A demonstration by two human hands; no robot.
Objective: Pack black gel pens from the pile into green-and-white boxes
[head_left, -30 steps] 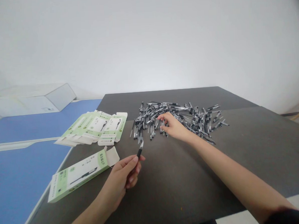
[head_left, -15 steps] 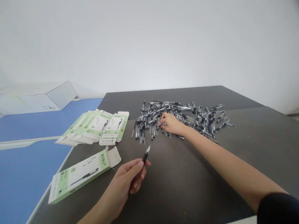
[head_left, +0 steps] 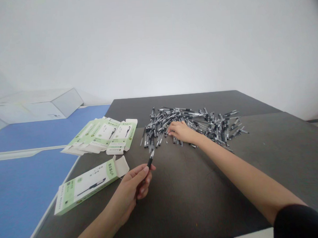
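My left hand (head_left: pixel 137 184) is closed around an uncapped pen (head_left: pixel 150 161) with a black grip, its metal tip pointing up and away from me. Farther off, my right hand (head_left: pixel 182 131) reaches into the front of a loose pile of black and clear pens (head_left: pixel 212 125). The fingers of that hand are bent together at the pile's edge, and what they hold, if anything, cannot be made out. To the left of my left hand lies a green and white pen box (head_left: pixel 91 184), its end flap open toward the pile.
Several more green and white pen boxes (head_left: pixel 103 134) lie overlapping at the left edge of the dark table (head_left: pixel 195 198). Beyond them, a large white carton (head_left: pixel 33 106) rests on a blue surface (head_left: pixel 26 179). A pale wall (head_left: pixel 155 44) stands behind the table.
My left hand has shifted slightly left with the pen. My right hand has moved a little left at the front of the pile, where a few pens lie differently.
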